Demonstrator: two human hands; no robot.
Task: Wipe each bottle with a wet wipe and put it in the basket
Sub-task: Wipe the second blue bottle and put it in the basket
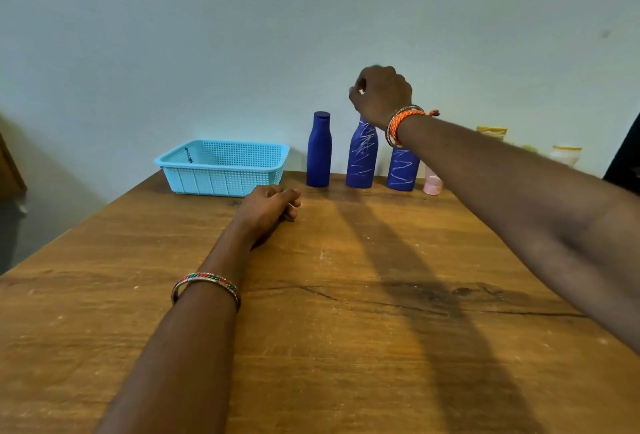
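The right hand [381, 94] reaches far across the table [346, 312], fingers curled down over the top of the middle bottle [362, 159]. The cap is hidden beneath the palm, so whether the hand actually grips it cannot be told. This bottle stands upright directly below the hand, its long axis vertical, its blue side covered in white scribbles. Just right of the hand, partly behind the forearm, stands another scribbled bottle [401, 170]. Left of the hand stands a clean blue bottle [319, 153], and farther left an empty light-blue basket [221, 170]. The left hand [272, 206] rests loosely curled on the table, holding nothing, nearer the basket. No wet wipe is visible.
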